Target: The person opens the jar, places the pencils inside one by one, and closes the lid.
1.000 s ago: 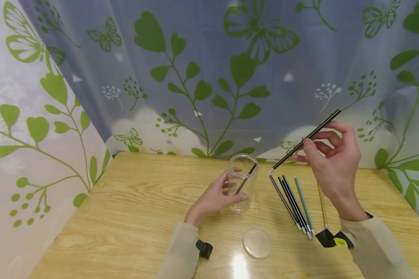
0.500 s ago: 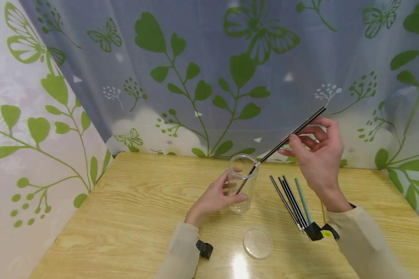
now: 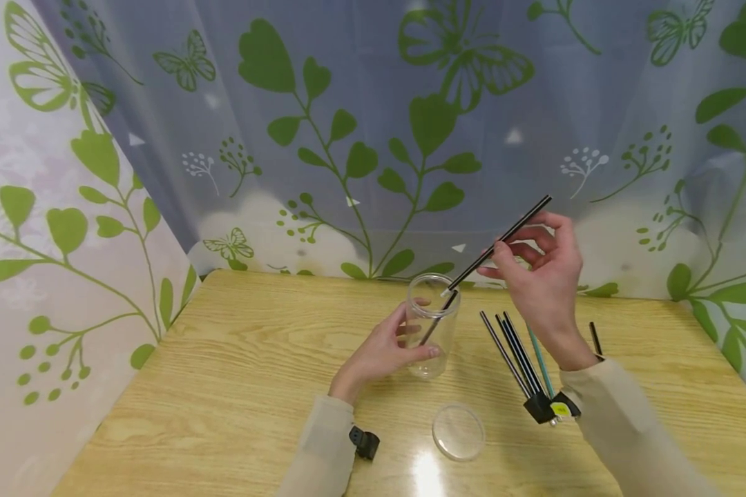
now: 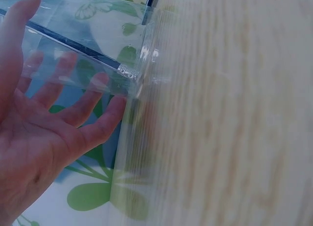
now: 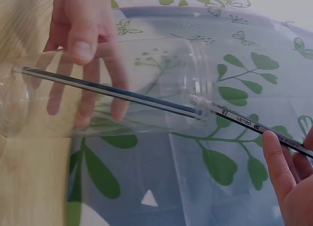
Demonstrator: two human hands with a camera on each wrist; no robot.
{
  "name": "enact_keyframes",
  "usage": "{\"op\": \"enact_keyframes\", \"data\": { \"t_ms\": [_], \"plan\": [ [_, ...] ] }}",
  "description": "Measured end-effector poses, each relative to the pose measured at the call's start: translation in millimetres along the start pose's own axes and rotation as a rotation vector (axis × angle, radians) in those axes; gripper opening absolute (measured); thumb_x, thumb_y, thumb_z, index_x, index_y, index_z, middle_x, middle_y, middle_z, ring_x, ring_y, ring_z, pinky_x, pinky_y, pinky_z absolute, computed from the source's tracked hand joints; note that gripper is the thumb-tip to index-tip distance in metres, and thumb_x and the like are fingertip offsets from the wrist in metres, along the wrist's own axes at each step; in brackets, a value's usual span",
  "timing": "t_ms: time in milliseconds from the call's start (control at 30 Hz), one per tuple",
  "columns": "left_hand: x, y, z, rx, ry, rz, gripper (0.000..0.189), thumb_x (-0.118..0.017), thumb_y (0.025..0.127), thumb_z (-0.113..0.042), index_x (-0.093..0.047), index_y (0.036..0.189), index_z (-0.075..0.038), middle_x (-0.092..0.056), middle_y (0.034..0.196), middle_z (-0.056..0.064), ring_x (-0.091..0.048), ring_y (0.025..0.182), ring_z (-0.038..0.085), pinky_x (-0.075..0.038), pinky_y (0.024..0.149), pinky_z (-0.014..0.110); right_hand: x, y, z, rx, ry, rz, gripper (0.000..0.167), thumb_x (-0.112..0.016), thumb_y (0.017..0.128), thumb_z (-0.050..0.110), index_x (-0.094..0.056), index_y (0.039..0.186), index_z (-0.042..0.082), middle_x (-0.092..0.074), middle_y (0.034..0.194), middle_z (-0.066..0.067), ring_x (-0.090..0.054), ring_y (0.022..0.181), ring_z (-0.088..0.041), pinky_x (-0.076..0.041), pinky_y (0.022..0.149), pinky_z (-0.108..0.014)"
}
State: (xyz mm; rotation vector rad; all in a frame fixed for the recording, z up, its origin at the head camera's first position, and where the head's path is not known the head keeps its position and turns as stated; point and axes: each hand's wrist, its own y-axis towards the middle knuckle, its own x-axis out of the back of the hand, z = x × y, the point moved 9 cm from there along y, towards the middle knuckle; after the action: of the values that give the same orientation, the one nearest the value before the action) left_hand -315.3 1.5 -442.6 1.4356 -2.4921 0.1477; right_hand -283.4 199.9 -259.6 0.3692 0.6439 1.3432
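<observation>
A clear jar (image 3: 432,359) stands upright on the table, its mouth uncovered. My left hand (image 3: 385,348) grips it from the left, thumb in front and fingers behind. Inside leans one dark pencil (image 5: 112,91), its silvery end at the jar's bottom. Between thumb and fingertips, my right hand (image 3: 543,276) pinches a second, black striped pencil (image 3: 497,241) at a slant. That pencil's silvery end is at the jar's mouth; in the right wrist view lettering shows along its side. A clear round lid (image 3: 458,433) lies in front of the jar.
Several black pencils (image 3: 514,352) and a teal pencil (image 3: 539,359) lie right of the jar, partly covered by the right wrist's camera (image 3: 550,407). Another dark pencil (image 3: 595,338) shows beyond the right sleeve. A patterned curtain (image 3: 373,138) hangs behind the table (image 3: 224,386).
My right hand has moved left with the black pencil, bringing its silvery end from right of the jar to the jar's mouth. The left hand and jar have stayed put.
</observation>
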Motion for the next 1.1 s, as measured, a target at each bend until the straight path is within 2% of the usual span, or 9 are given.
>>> {"op": "enact_keyframes", "data": {
  "t_ms": [233, 400, 600, 833, 933, 1000, 1100],
  "plan": [
    [0.3, 0.4, 1.0, -0.004, 0.015, 0.002, 0.079, -0.083, 0.088, -0.035, -0.039, 0.154, -0.039, -0.044, 0.159, -0.004, -0.049, 0.143, 0.031, -0.044, 0.116, 0.049, -4.2, -3.1, -16.7, -0.033, -0.035, 0.014, 0.045, -0.06, 0.089, -0.018, -0.05, 0.124, 0.007, -0.062, 0.095, -0.01, -0.07, 0.078, -0.018, -0.064, 0.063, -0.036],
    [-0.3, 0.5, 1.4, -0.007, 0.011, 0.003, 0.077, -0.082, 0.089, -0.034, -0.039, 0.151, -0.045, -0.045, 0.158, -0.005, -0.049, 0.143, 0.031, -0.044, 0.116, 0.05, -7.0, -4.3, -26.5, -0.036, -0.051, 0.02, 0.049, -0.06, 0.087, -0.02, -0.048, 0.129, 0.002, -0.063, 0.094, -0.008, -0.069, 0.075, -0.016, -0.064, 0.061, -0.036],
    [0.4, 0.7, -0.1, -0.002, 0.019, -0.001, 0.074, -0.081, 0.089, -0.034, -0.039, 0.148, -0.05, -0.044, 0.159, -0.007, -0.049, 0.143, 0.03, -0.045, 0.116, 0.048, -10.7, -5.6, -32.7, -0.027, -0.073, 0.033, 0.056, -0.06, 0.084, -0.022, -0.049, 0.128, 0.011, -0.062, 0.093, -0.007, -0.069, 0.074, -0.016, -0.064, 0.062, -0.034],
    [0.2, 1.3, -0.5, -0.014, 0.016, -0.003, 0.074, -0.081, 0.089, -0.034, -0.039, 0.148, -0.051, -0.046, 0.157, -0.006, -0.05, 0.142, 0.031, -0.046, 0.115, 0.048, -12.9, -8.7, -35.6, -0.037, -0.117, 0.035, 0.081, -0.062, 0.082, -0.022, -0.036, 0.15, 0.015, -0.062, 0.092, -0.004, -0.07, 0.077, -0.013, -0.064, 0.064, -0.032],
    [0.4, 1.7, -0.2, -0.014, 0.013, -0.004, 0.074, -0.082, 0.089, -0.033, -0.04, 0.147, -0.051, -0.046, 0.156, -0.005, -0.05, 0.142, 0.031, -0.045, 0.115, 0.048, -13.6, -9.8, -35.5, -0.024, -0.122, 0.043, 0.088, -0.063, 0.082, -0.023, -0.034, 0.154, 0.018, -0.061, 0.091, -0.004, -0.071, 0.078, -0.012, -0.063, 0.065, -0.027],
    [0.3, 1.7, -0.2, -0.011, 0.011, -0.005, 0.074, -0.082, 0.089, -0.033, -0.04, 0.147, -0.052, -0.046, 0.156, -0.005, -0.05, 0.142, 0.031, -0.045, 0.116, 0.048, -14.0, -10.7, -35.5, -0.014, -0.133, 0.049, 0.087, -0.063, 0.082, -0.023, -0.035, 0.153, 0.017, -0.061, 0.091, -0.005, -0.071, 0.078, -0.013, -0.063, 0.066, -0.027],
    [0.5, 1.3, -0.6, -0.006, 0.012, -0.006, 0.074, -0.082, 0.089, -0.033, -0.04, 0.146, -0.052, -0.045, 0.157, -0.006, -0.049, 0.143, 0.031, -0.045, 0.116, 0.048, -14.4, -11.9, -35.7, -0.007, -0.114, 0.051, 0.076, -0.062, 0.083, -0.023, -0.041, 0.147, 0.013, -0.061, 0.091, -0.006, -0.07, 0.076, -0.016, -0.064, 0.065, -0.029]
  ]
}}
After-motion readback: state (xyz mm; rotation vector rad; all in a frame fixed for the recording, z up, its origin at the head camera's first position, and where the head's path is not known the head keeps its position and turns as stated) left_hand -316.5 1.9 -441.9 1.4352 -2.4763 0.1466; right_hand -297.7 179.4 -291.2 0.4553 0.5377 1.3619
